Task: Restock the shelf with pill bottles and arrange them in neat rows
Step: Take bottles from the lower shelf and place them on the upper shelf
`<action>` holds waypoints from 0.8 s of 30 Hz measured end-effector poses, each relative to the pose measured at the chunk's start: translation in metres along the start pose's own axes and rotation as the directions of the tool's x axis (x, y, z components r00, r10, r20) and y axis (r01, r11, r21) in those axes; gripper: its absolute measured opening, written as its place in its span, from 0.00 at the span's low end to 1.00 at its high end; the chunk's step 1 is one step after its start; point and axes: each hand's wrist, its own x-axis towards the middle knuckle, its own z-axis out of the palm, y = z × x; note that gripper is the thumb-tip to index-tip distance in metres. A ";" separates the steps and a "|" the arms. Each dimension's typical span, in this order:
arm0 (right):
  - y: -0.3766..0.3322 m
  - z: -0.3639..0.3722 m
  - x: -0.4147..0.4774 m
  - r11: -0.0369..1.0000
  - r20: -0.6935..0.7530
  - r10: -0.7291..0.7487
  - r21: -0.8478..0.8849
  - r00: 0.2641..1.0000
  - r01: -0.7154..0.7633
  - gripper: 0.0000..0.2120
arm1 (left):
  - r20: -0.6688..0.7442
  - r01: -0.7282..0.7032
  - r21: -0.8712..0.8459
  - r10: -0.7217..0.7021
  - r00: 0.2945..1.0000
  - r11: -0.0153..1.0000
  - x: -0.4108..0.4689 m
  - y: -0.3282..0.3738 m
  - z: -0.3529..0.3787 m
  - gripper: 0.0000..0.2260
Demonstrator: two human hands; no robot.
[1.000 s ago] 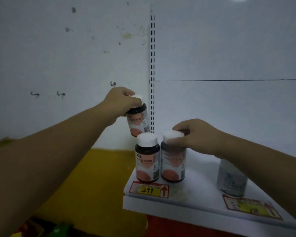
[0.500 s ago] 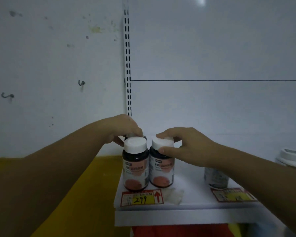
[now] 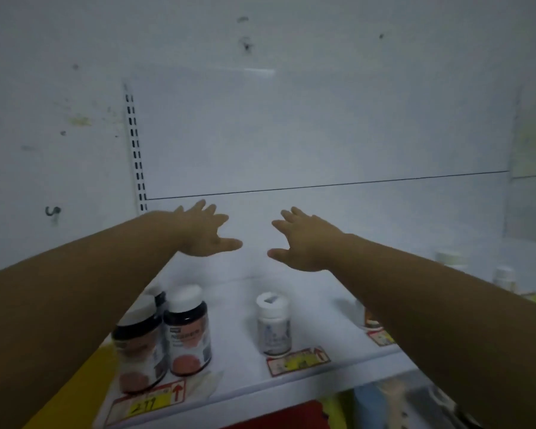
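White metal makes up the shelf (image 3: pixel 245 305) we are reaching over, and our two bare arms stretch out above it toward its back edge. Our left hand (image 3: pixel 203 232) has its fingers (image 3: pixel 209 212) spread wide and its thumb pointing inward, gripping nothing. Our right hand (image 3: pixel 304 244) mirrors it, fingers fanned out, thumb turned toward the left one, and it too is empty. A clear gap separates the two thumbs.

Every pill bottle stands well below and nearer to us than our fingertips, so none touches either hand. At the front left corner of the shelf, two dark bottles with white caps stand upright side by side: the left dark bottle (image 3: pixel 140 351), partly hidden by our left forearm, and the right dark bottle (image 3: pixel 188 334) touching it or just beside it. Behind them a third dark bottle (image 3: pixel 160 298) shows only a sliver of its cap and shoulder. Near the middle of the front edge a white bottle (image 3: pixel 273 328) stands alone, well apart from the dark pair. Our right forearm covers most of another bottle (image 3: pixel 369 318) further along. Toward the right end, two pale bottles (image 3: pixel 505 278) appear blurred.

Yellow price tags sit along the front edge: one tag (image 3: pixel 150 404) below the dark pair, another tag (image 3: pixel 297 360) below the white bottle.
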 end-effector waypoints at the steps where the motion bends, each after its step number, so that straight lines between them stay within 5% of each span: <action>1: 0.015 -0.002 -0.015 1.000 -0.012 0.014 -0.006 1.000 -0.015 0.33 | -0.016 -0.024 -0.062 0.023 1.000 0.998 0.001 0.024 -0.006 0.35; 12: 0.224 -0.027 -0.273 0.967 0.059 0.230 -0.128 0.971 -0.221 0.33 | -0.119 -0.446 -0.202 0.430 0.895 0.872 0.004 0.330 -0.014 0.33; 18: 0.313 -0.027 -0.408 0.883 0.180 0.468 -0.124 0.865 -0.452 0.34 | -0.172 -0.620 -0.354 0.603 0.779 0.700 -0.011 0.491 0.012 0.33; 24: 0.373 0.017 -0.482 0.810 0.287 0.580 -0.100 0.763 -0.578 0.32 | -0.062 -0.685 -0.438 0.740 0.669 0.582 -0.013 0.591 0.097 0.34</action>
